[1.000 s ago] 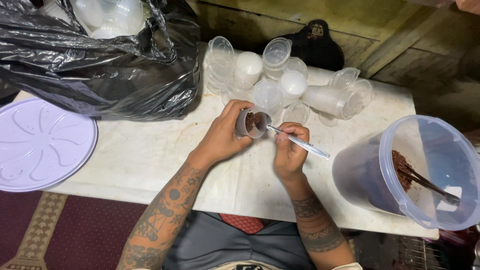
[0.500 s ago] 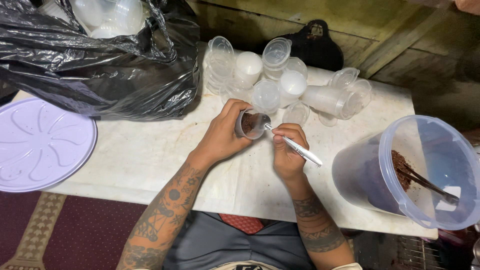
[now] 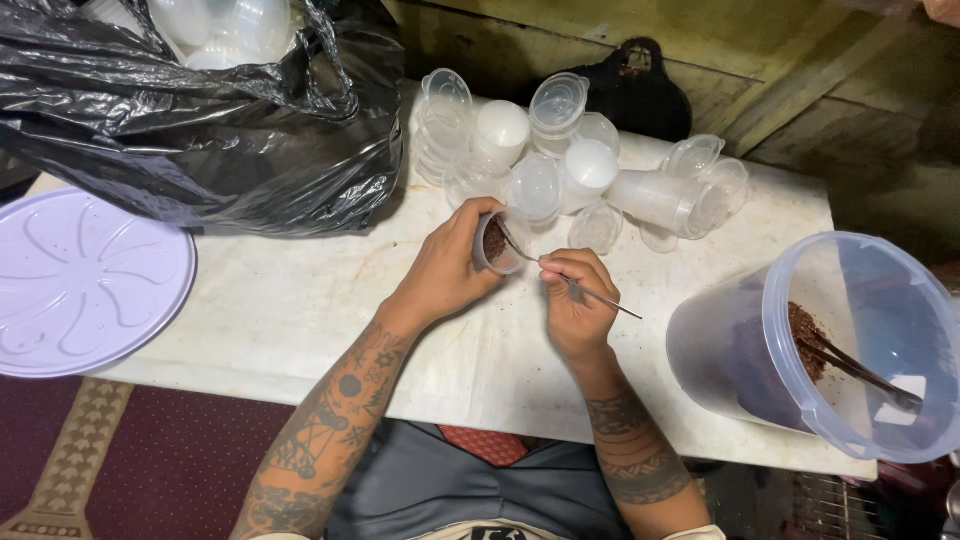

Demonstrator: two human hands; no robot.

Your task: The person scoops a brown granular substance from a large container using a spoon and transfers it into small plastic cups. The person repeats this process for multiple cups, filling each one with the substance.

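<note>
My left hand grips a small clear plastic cup, tilted toward me, with brown crumbly stuff inside. My right hand pinches a thin metal spoon whose tip reaches into the cup's mouth; the handle points right, past my fingers. Both hands meet over the middle of the white table. A pile of empty clear cups and lids lies just beyond them.
A large clear tub at the right edge holds brown material and a dark utensil. A black plastic bag with more clear containers fills the back left. A pale purple round lid rests at the left.
The spoon's handle has swung lower and my right hand has shifted slightly, with the tip staying in the cup. My left hand has tilted the cup a little more.
</note>
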